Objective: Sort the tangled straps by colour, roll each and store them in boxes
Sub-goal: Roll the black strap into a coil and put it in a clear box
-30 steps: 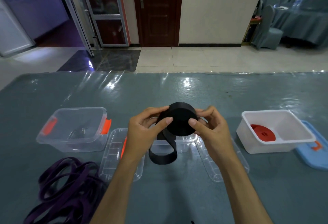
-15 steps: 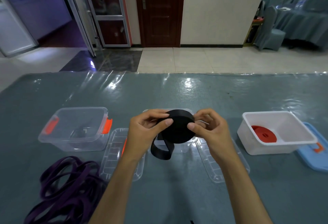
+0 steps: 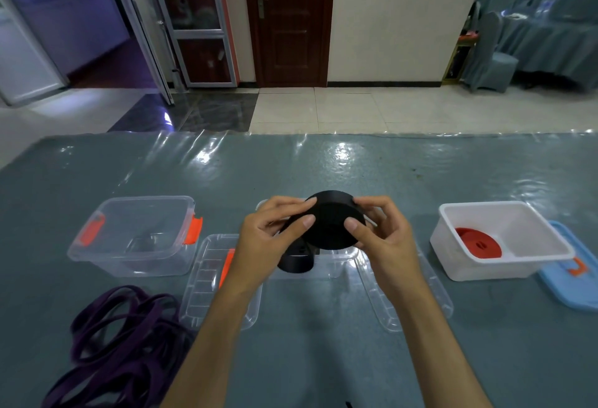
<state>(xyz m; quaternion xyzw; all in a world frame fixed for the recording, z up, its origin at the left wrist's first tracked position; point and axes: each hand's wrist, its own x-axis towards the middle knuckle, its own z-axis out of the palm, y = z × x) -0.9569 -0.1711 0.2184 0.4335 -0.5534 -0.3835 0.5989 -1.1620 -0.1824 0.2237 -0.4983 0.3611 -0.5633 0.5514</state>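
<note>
Head view: both hands, the left (image 3: 268, 236) and the right (image 3: 382, 233), gripped a black roll (image 3: 330, 226) above a clear box (image 3: 336, 262) at the surface's (image 3: 323, 359) middle, a short tail hanging loose. A red roll (image 3: 479, 242) lay in the white box (image 3: 517, 265) toward the right edge; purple straps (image 3: 119, 339) were heaped at the near left.

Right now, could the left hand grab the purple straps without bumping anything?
Probably yes, once it lets go. The left hand is busy holding the black strap roll. The purple straps lie loose on the table nearer the person and to the left, with only a clear lid beside them.
</note>
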